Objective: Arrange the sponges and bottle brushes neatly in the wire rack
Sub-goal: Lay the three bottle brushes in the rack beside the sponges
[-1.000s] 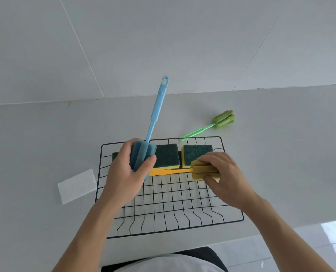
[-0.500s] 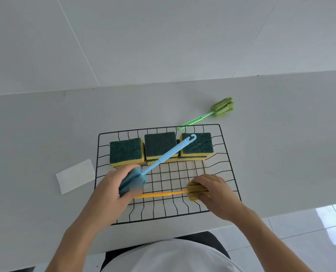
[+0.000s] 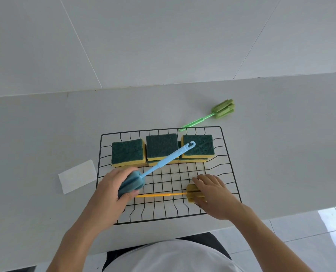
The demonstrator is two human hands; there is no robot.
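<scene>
No legible text, labels, brands or numbers anywhere in view. The white card [image 3: 77,176] on the desk [image 3: 281,154] beside the wire rack [image 3: 232,171] appears blank, though glare may be washing out faint print.

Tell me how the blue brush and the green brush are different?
The blue bottle brush is held in the left hand over the wire rack; the green bottle brush lies on the counter, untouched. The blue handle looks thicker, the green thinner. Both have sponge heads and long plastic handles.
</scene>
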